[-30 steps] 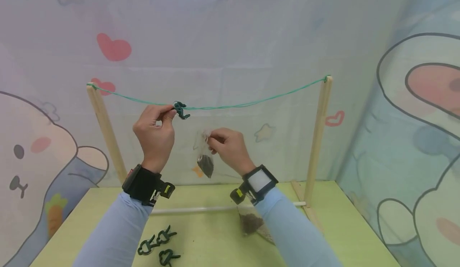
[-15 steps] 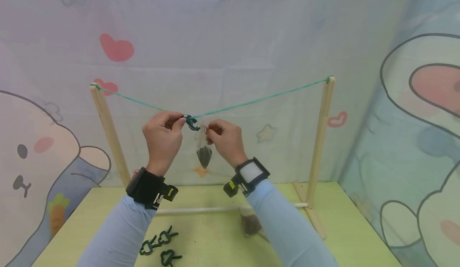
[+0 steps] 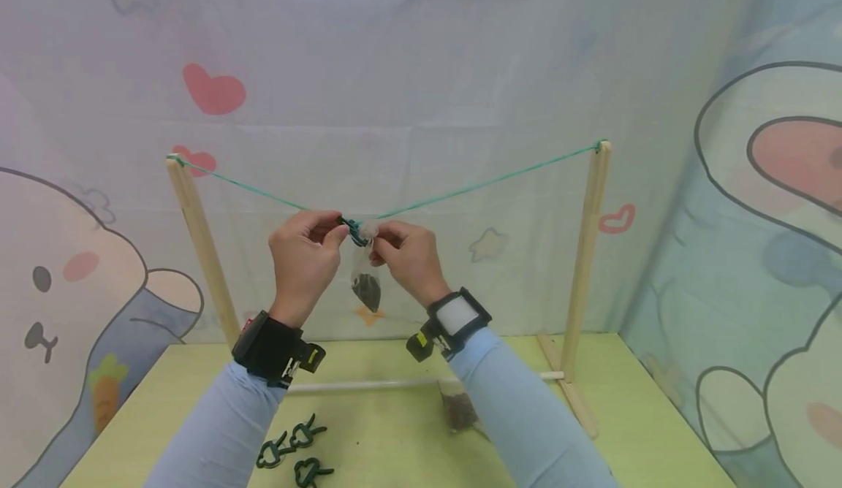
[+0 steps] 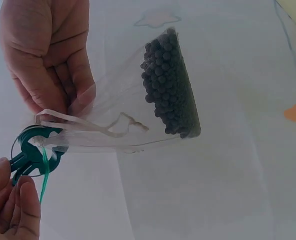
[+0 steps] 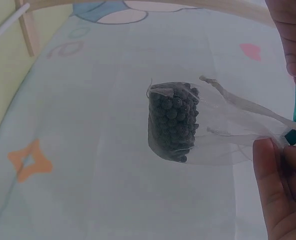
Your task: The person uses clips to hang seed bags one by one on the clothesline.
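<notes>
My left hand [image 3: 305,265] pinches the handles of a dark green plant clip [image 3: 355,232], close up in the left wrist view. The green cord [image 3: 487,183] runs to the clip and dips there. With thumb and fingers my right hand [image 3: 414,258] pinches the gathered neck of a sheer drawstring bag [image 4: 168,90]. Dark round beads fill the bag's bottom, and it hangs below both hands. Its neck and pale ribbon overlap the clip's round jaws in the left wrist view. Part of the clip is hidden behind my fingers in the right wrist view.
Two wooden posts [image 3: 585,261] carry the cord, and a white rod [image 3: 395,383] crosses low between them. Three more green clips [image 3: 305,433] lie at the table's [image 3: 388,451] front left. Another bag with dark contents [image 3: 458,409] lies partly under my right sleeve.
My left hand has moved right and down with the clip, pulling the cord into a deeper dip. My right hand has risen slightly, bringing the bag's neck against the clip.
</notes>
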A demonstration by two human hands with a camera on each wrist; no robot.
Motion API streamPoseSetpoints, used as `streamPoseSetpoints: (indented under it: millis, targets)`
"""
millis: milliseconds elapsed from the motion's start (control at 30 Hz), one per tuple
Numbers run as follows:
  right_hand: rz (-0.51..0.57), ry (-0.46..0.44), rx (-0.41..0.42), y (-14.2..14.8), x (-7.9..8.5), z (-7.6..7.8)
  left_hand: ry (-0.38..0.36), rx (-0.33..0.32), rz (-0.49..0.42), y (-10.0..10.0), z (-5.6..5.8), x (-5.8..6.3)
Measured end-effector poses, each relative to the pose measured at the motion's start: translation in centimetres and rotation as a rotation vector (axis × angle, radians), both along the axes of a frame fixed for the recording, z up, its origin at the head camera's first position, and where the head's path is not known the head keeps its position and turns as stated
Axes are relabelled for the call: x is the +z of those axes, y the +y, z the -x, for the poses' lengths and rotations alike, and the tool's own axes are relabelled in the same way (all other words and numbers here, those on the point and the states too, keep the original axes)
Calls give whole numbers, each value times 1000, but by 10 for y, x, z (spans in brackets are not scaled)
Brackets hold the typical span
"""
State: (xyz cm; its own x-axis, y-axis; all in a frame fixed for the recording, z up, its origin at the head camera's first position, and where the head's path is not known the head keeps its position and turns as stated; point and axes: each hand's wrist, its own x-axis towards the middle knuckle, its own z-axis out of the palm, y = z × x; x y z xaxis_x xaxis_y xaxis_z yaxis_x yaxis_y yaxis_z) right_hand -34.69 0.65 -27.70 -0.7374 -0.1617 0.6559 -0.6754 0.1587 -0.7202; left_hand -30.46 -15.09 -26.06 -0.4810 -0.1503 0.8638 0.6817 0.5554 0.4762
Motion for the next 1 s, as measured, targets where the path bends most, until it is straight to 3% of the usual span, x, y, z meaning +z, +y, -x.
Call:
streamPoseSetpoints:
  millis: [367, 667, 1000]
  targets:
    - [-40, 5, 3, 3, -5, 4, -180, -65, 96, -3, -5, -1]
    - [-230, 5, -6, 12, -12, 3, -144, -69, 320, -10, -11, -16]
    - [-391, -18, 24, 17, -24, 1, -179, -56, 380, -21, -16, -37]
